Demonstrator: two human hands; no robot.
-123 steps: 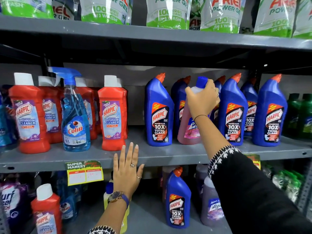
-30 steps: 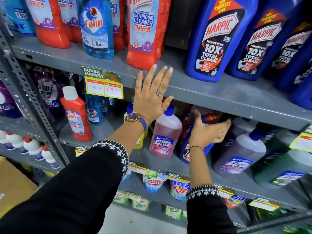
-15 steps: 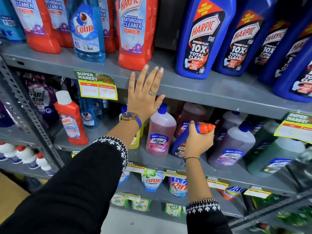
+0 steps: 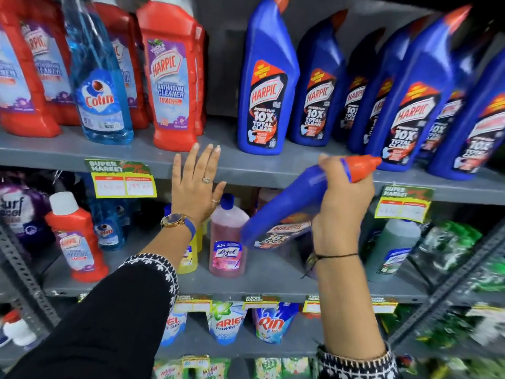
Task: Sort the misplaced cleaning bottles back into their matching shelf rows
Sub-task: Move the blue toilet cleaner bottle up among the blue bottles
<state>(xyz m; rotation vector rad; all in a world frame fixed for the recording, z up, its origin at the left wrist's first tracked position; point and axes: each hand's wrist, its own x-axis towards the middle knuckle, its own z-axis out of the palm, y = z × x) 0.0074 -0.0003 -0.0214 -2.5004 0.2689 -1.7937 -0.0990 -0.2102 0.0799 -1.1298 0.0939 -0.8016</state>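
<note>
My right hand [image 4: 341, 203] grips a blue Harpic bottle [image 4: 284, 212] by its neck, just below the orange cap. The bottle is tilted, cap up to the right, lifted in front of the lower shelf. My left hand [image 4: 195, 184] rests flat, fingers spread, on the front edge of the upper shelf [image 4: 259, 168]. A row of blue Harpic bottles [image 4: 266, 86] stands on that upper shelf to the right. Red Harpic bathroom cleaners [image 4: 173, 77] stand to the left, with a blue Colin spray bottle [image 4: 99, 88] among them. A pink Lizol bottle [image 4: 228, 239] stands on the lower shelf.
On the lower shelf [image 4: 273, 280] stand a red Harpic bottle [image 4: 75, 236], Colin bottles [image 4: 108, 228], a yellow bottle [image 4: 190, 255] and a green bottle [image 4: 393, 247]. Detergent pouches [image 4: 226, 324] hang below. Price tags [image 4: 123, 179] stick to the upper shelf edge.
My right hand has pulled the blue Harpic bottle out from the lower shelf and raised it toward the upper shelf. My left hand stays on the shelf edge.
</note>
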